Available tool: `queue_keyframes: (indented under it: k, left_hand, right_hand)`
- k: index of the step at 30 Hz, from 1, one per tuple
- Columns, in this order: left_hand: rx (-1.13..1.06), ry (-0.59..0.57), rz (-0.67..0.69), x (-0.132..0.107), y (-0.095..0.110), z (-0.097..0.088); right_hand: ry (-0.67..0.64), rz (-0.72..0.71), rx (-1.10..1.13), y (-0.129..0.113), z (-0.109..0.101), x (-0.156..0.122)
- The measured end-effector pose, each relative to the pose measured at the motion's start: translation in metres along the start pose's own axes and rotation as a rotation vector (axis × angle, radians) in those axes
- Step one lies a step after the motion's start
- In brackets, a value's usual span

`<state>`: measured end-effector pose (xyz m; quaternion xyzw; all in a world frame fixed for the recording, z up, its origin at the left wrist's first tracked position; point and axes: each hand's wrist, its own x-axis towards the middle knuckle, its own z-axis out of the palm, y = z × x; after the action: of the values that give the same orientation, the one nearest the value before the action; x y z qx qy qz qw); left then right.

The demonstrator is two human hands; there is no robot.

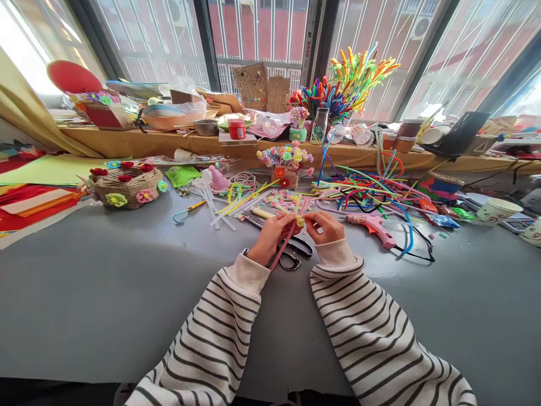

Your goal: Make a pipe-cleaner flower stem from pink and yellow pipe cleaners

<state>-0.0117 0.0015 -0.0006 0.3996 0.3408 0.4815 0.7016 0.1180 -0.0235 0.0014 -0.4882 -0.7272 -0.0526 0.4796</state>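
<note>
Curl (300, 221), yellow, between my hands above scissors (303, 241). Left hand (270, 232): fingers pinched tight on it, pink stem (277, 257) trailing below. Right hand (327, 228): fingertips nearly together at other edge, can't tell if gripping. Progress? Coil looks wound, ends stick up loose, so maybe halfway imo. Loads of elbow room on near counter (279, 338); tight beyond, wires (367, 189) crowding, glue gun (380, 230) just right.

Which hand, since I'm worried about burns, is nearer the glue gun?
Right. The right hand is just left of the glue gun, near its nozzle; the left hand is farther left, on the right hand's far side from it.
</note>
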Motion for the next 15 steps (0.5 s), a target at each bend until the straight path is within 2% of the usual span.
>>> queue_keyframes:
  k: [10,13,15]
  left_hand:
    - [-0.009,-0.009,-0.01,-0.0031,0.0027,0.0039]
    - [0.002,-0.022,-0.003,-0.003,0.0024,0.0038]
    - [0.008,-0.026,0.0,-0.0024,0.0025,0.0037]
  right_hand:
    - [-0.002,-0.141,-0.124,0.0042,0.0034,-0.0007]
    - [-0.027,-0.091,-0.06,0.0036,0.0031,-0.0005]
    - [-0.043,0.048,0.074,0.004,0.0027,0.0002]
